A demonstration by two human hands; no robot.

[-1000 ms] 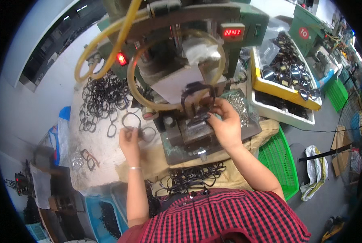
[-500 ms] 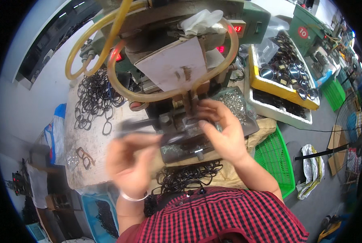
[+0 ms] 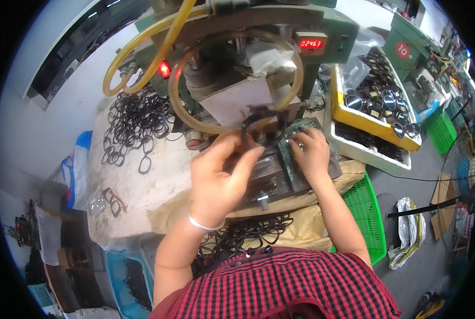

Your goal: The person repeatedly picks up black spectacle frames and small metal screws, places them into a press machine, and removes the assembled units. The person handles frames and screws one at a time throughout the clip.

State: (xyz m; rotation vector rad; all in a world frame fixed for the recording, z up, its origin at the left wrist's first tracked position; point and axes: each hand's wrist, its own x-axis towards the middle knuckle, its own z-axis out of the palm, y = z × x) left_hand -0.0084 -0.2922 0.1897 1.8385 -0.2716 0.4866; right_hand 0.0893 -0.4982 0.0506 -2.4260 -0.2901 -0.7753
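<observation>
My left hand (image 3: 219, 178) pinches a dark eyeglass frame (image 3: 246, 129) between thumb and fingers, raised in front of the green press (image 3: 333, 40). The frame partly covers the press's lower middle and a white card (image 3: 229, 103) there. Over on the right, my right hand (image 3: 313, 154) rests with bent fingers on the tray (image 3: 333, 169) of small shiny metal parts beside the die. What its fingertips pinch, if anything, is too small to make out. Below the die block (image 3: 264, 183), several black eyeglass frames (image 3: 243, 234) lie heaped close to my body.
More black frames (image 3: 134, 119) are piled on the worktable (image 3: 157, 191), left of the press. A yellow hose (image 3: 176, 80) loops before it. Foam boxes (image 3: 373, 119) of sunglasses and a green basket (image 3: 368, 212) stand right. At lower left is a blue bin (image 3: 115, 282).
My left hand has moved right and brought the eyeglass frame up before the press. My right hand has left the die and gone right to the metal parts. The view has shifted slightly.
</observation>
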